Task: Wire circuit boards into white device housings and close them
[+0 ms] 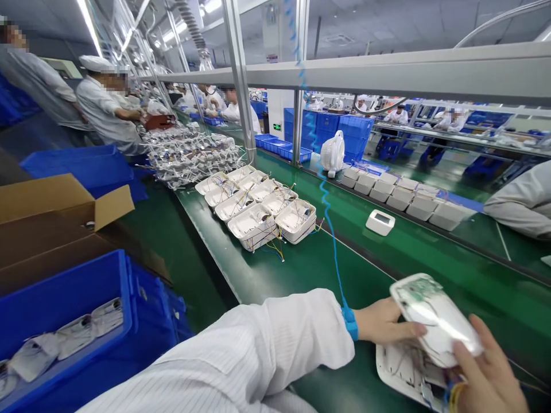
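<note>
At the near edge of the green worktop [301,269] both hands meet on a white casing half [434,318], tilted up with its glossy face catching the light. The left hand [383,324] lays its thumb along the casing's lower left edge, fingers [413,330] closed against it. The right hand [486,378] comes in from below, fingers pressed on the casing's right end, gripping it. Just beneath lies an open white base [400,370] with wires inside, touching the worktop. A blue wrist strap [350,322] with a coiled cord circles the left wrist. Further up the belt sits a cluster of open wired shells [258,206].
</note>
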{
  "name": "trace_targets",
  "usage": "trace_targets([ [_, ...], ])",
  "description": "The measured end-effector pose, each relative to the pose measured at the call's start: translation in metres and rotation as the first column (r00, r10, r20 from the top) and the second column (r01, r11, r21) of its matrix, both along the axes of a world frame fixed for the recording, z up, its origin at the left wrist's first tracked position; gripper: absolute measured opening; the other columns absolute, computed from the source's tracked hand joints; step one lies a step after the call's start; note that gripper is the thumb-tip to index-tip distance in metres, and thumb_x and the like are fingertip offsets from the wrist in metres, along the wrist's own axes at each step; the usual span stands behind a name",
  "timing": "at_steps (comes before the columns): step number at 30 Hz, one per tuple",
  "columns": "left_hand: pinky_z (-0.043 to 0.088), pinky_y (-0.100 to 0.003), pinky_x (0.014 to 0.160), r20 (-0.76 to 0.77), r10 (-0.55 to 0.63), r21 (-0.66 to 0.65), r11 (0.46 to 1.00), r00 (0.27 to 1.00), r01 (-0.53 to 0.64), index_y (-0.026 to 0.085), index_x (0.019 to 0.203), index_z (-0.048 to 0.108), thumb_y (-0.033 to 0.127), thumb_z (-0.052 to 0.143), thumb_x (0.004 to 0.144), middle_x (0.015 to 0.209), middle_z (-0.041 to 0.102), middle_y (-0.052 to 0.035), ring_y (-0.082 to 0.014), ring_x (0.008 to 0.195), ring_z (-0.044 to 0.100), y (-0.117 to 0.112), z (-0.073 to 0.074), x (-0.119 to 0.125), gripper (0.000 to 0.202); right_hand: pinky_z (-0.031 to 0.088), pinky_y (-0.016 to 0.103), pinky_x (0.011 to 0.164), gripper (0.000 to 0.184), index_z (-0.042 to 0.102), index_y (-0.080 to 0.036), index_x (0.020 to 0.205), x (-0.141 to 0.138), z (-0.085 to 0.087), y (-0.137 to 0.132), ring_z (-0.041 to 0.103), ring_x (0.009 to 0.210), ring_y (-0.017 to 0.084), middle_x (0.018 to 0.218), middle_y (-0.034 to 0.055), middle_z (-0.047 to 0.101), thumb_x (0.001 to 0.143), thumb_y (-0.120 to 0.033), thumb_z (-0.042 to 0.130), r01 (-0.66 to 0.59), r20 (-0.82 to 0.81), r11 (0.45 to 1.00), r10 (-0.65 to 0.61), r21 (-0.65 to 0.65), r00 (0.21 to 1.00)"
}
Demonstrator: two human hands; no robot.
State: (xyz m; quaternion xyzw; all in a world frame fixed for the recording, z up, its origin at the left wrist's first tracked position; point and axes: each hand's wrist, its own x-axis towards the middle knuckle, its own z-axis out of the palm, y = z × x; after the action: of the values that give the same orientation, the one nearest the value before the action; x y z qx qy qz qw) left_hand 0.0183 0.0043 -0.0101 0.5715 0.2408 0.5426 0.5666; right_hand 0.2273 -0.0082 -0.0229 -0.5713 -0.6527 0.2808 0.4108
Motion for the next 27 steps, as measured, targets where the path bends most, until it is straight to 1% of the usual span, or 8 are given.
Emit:
trace_targets([
  [2, 0.030, -0.046, 0.115, 0.243, 0.006, -0.217, 0.975, 0.970, 0.049, 0.014, 0.109, 0.070, 0.051, 0.075, 0.072, 0.119, 0.070, -0.0118, -0.0326, 0.127, 0.054, -0.004, -0.003, 0.005, 0.053, 0.056, 0.031, 0.054, 0.071, 0.037, -0.026, 0.149, -0.019, 0.012, -0.010, 0.072, 0.073, 0.025, 0.118, 0.0119, 0.069, 0.088, -0.060, 0.051, -0.018, 0.107, 0.997, 0.027, -0.081, 0.994],
  [5, 0.037, -0.055, 0.108, 0.345, 0.025, -0.397, 0.909, 0.938, 0.122, 0.010, 0.112, 0.067, 0.052, 0.074, 0.067, 0.111, 0.072, -0.0179, -0.0387, 0.117, 0.061, -0.005, -0.014, 0.008, 0.062, 0.057, 0.030, 0.060, 0.064, 0.050, -0.023, 0.139, -0.025, 0.021, -0.014, 0.072, 0.082, 0.025, 0.114, 0.0087, 0.071, 0.088, -0.061, 0.049, 0.014, 0.216, 0.999, -0.008, -0.029, 0.976],
  [11, 0.046, -0.047, 0.097, 0.487, -0.079, -0.510, 0.783, 0.870, 0.357, 0.008, 0.122, 0.063, 0.054, 0.054, 0.077, 0.106, 0.073, -0.0180, -0.0336, 0.103, 0.068, -0.007, -0.012, -0.003, 0.065, 0.054, 0.032, 0.068, 0.053, 0.075, -0.020, 0.084, 0.011, 0.045, -0.017, 0.069, 0.076, 0.024, 0.080, 0.0085, 0.074, 0.093, -0.055, 0.037, -0.084, 0.193, 0.988, 0.108, -0.126, 0.975],
  [14, 0.047, -0.046, 0.096, 0.477, -0.055, -0.578, 0.733, 0.877, 0.360, 0.006, 0.119, 0.066, 0.048, 0.056, 0.077, 0.114, 0.071, -0.0194, -0.0341, 0.101, 0.068, -0.011, -0.008, -0.005, 0.060, 0.052, 0.030, 0.063, 0.041, 0.077, -0.019, 0.081, 0.021, 0.057, -0.025, 0.067, 0.072, 0.023, 0.078, 0.0078, 0.073, 0.089, -0.052, 0.053, -0.255, 0.151, 0.935, 0.297, -0.249, 0.943],
  [17, 0.047, -0.046, 0.096, 0.422, -0.106, -0.615, 0.696, 0.900, 0.370, 0.006, 0.117, 0.067, 0.043, 0.060, 0.076, 0.113, 0.072, -0.0188, -0.0342, 0.101, 0.068, -0.016, -0.007, -0.004, 0.056, 0.051, 0.028, 0.066, 0.031, 0.077, -0.019, 0.084, 0.017, 0.065, -0.035, 0.066, 0.074, 0.021, 0.076, 0.0053, 0.072, 0.089, -0.045, 0.060, -0.345, 0.119, 0.913, 0.375, -0.216, 0.919],
  [21, 0.047, -0.047, 0.102, 0.358, -0.122, -0.598, 0.732, 0.926, 0.328, 0.007, 0.113, 0.070, 0.042, 0.066, 0.074, 0.107, 0.074, -0.0160, -0.0370, 0.108, 0.066, -0.020, -0.010, -0.005, 0.052, 0.050, 0.028, 0.077, 0.029, 0.073, -0.020, 0.100, -0.001, 0.078, -0.039, 0.066, 0.086, 0.019, 0.092, 0.0059, 0.072, 0.100, -0.033, 0.047, -0.268, 0.314, 0.963, 0.267, -0.039, 0.911],
  [25, 0.049, -0.049, 0.102, 0.291, -0.063, -0.649, 0.720, 0.955, 0.245, 0.011, 0.112, 0.072, 0.045, 0.071, 0.069, 0.102, 0.076, -0.0141, -0.0397, 0.112, 0.064, -0.017, -0.012, -0.007, 0.055, 0.050, 0.030, 0.071, 0.026, 0.071, -0.015, 0.096, -0.012, 0.096, -0.030, 0.066, 0.075, 0.021, 0.079, 0.0092, 0.070, 0.099, -0.024, 0.048, -0.013, 0.706, 0.998, 0.048, -0.055, 0.707],
  [27, 0.050, -0.050, 0.101, 0.264, -0.016, -0.687, 0.698, 0.964, 0.200, 0.013, 0.118, 0.069, 0.044, 0.071, 0.068, 0.100, 0.077, -0.0119, -0.0396, 0.112, 0.064, -0.016, -0.010, -0.006, 0.059, 0.051, 0.031, 0.079, 0.023, 0.070, -0.015, 0.105, -0.012, 0.100, -0.025, 0.067, 0.085, 0.021, 0.086, 0.0099, 0.072, 0.099, -0.023, 0.049, -0.057, 0.685, 0.998, 0.057, -0.022, 0.727],
])
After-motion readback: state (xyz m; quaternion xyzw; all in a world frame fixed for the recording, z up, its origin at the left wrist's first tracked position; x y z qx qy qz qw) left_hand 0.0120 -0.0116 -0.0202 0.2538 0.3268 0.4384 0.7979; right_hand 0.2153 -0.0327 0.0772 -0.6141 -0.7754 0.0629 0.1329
